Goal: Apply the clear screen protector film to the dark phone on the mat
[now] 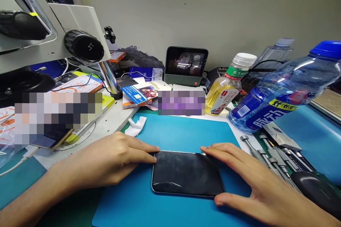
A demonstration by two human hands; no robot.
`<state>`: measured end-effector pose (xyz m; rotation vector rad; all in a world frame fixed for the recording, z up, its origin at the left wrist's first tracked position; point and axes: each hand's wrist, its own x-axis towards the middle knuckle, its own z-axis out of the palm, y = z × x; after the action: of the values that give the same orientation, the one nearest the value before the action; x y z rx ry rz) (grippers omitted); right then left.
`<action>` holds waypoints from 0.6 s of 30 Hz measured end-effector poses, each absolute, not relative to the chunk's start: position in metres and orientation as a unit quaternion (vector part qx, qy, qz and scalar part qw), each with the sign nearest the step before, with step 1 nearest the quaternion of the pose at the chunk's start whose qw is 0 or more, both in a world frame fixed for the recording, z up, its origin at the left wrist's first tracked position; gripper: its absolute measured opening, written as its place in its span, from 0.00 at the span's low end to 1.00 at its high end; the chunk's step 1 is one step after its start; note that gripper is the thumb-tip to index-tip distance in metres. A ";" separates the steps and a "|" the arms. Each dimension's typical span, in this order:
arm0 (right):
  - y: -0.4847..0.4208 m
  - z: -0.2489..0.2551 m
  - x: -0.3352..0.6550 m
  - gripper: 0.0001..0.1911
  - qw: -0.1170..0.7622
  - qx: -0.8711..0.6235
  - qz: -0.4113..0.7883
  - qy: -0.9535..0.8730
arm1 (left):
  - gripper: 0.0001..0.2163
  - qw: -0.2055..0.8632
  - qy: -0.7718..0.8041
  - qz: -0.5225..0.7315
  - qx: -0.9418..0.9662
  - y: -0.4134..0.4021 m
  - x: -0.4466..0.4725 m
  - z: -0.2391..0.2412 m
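Observation:
A smartphone with a dark, smudged screen lies flat on a blue mat. My left hand holds its upper left corner, the fingertips pressed against the edge; its thumb is hidden. At the other end, my right hand spans the phone, with fingers at the upper right edge and the thumb against the lower right corner. Beyond my left hand, a small white curved plastic piece rests at the mat's edge.
A microscope stand rises at the left. Another phone with a cable lies below it. A tea bottle and a large blue-capped bottle stand right. Screwdrivers lie near my right hand. A small display stands behind.

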<state>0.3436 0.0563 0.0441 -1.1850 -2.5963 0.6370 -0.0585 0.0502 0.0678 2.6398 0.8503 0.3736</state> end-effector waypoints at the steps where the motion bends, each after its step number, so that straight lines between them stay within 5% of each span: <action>1: 0.056 0.045 0.343 0.38 0.107 -0.403 0.219 -0.882 | 0.22 0.172 0.305 0.133 0.927 0.049 -0.058 0.068; 6: 0.055 0.049 0.342 0.38 0.106 -0.405 0.225 -0.880 | 0.16 0.185 0.360 0.135 0.905 0.041 -0.049 0.068; 11: 0.053 0.048 0.343 0.38 0.116 -0.397 0.221 -0.883 | 0.30 0.205 0.382 0.125 0.893 0.037 -0.040 0.058; 18: 0.053 0.046 0.344 0.39 0.128 -0.387 0.204 -0.890 | 0.28 0.203 0.362 0.136 0.900 0.036 -0.033 0.054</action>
<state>0.3441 0.0533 0.0460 -1.1248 -2.5904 0.5928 -0.0331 0.0358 0.0542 2.5108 1.0094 0.3804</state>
